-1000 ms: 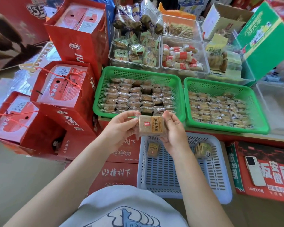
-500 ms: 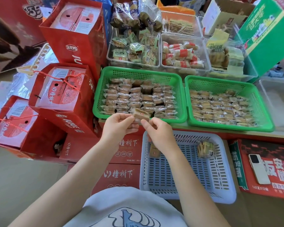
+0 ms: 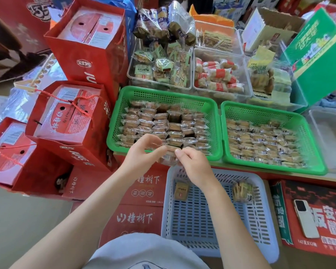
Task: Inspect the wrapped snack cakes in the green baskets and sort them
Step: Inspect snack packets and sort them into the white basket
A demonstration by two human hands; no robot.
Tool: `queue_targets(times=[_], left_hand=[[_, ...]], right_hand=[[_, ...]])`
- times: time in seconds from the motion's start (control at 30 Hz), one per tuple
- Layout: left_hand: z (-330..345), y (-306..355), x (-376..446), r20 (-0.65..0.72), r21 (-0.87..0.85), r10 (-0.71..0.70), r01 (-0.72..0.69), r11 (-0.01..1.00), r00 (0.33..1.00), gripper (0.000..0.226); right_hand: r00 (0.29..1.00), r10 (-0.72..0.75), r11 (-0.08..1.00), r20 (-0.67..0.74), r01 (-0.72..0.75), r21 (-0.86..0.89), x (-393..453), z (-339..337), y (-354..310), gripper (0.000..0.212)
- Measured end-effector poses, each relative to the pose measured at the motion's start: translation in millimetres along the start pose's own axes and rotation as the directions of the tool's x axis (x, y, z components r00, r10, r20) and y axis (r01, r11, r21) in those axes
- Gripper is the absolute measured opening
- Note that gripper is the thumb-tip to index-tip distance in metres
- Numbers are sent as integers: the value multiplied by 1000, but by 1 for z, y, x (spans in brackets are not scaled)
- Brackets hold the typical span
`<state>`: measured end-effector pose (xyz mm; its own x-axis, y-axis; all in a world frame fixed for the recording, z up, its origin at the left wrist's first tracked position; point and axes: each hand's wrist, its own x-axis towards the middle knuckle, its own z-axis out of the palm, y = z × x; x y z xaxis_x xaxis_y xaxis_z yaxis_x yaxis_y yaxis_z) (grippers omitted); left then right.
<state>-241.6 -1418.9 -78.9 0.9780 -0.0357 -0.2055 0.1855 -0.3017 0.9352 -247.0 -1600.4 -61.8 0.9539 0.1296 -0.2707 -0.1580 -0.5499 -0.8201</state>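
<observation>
- My left hand (image 3: 142,156) and right hand (image 3: 194,167) pinch one wrapped snack cake (image 3: 168,157) between them, fingers clamped on its ends.
- It hangs over the near rim of the left green basket (image 3: 163,94), above the white basket (image 3: 266,220).

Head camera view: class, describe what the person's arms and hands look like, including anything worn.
Both forearms are bare, with no sleeves reaching them. The left hand and right hand show no gloves, rings or watch. A light grey shirt with a dark blue printed outline shows below.
</observation>
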Motion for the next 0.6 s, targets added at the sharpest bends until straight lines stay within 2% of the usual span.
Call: queue_targets(times=[0.1,0.17,0.23,0.3,0.4,0.47,0.53,0.6], left_hand=[[-1,0,12,225,-173,10,29,985,974,33],[4,1,20,234,-207,-10,60,976,972,30],[9,0,29,192,-214,-26,68,974,981,22],[12,-1,37,172,-210,-11,47,977,985,15],[13,2,50,193,-210,-5,46,977,981,23],[15,2,60,230,-195,-16,62,979,973,30],[18,-3,71,257,-164,-37,81,983,966,30],[23,-7,81,260,-154,-58,101,983,964,29]], right_hand=[[990,116,953,82,-134,272,8,-9,0,41],[986,141,920,85,-162,357,16,-11,0,38],[994,105,965,-30,-95,242,26,-13,3,35],[992,-1,985,-123,22,169,34,-16,11,32],[994,-4,969,-109,31,244,47,-23,25,33],[997,-3,961,-82,26,276,57,-27,30,20],[993,-44,978,-109,65,197,67,-30,33,4],[978,-117,992,-174,123,25,79,-32,38,15]])
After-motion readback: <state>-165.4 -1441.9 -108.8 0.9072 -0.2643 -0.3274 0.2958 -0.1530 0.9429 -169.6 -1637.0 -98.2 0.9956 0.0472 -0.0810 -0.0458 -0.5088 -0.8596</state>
